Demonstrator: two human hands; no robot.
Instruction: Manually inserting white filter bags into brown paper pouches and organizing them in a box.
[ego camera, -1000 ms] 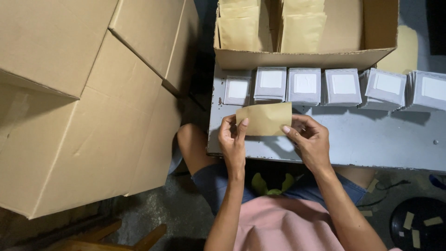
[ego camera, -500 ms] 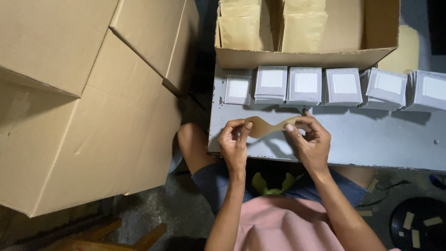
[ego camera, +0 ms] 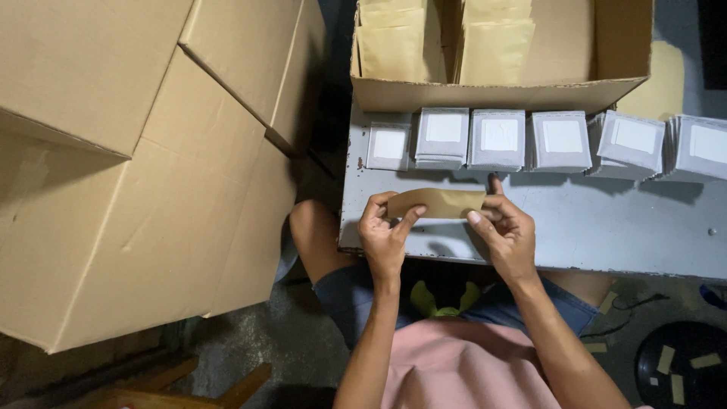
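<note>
Here, flat tan paper envelope (ego camera: 438,203), edge-on and slightly bowed, left hand (ego camera: 386,236) and right hand (ego camera: 506,233) grips pinched shut on its ends

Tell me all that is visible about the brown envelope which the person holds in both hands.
The brown envelope looks like plain kraft paper, flat and thin, with no print visible. It shows as a long narrow strip lying left to right, seemingly tilted or folded so little of its face is seen. It is held just above the grey table, in front of a row of small grey packets. The left hand pinches its left end, and the right hand grips its right end.
</note>
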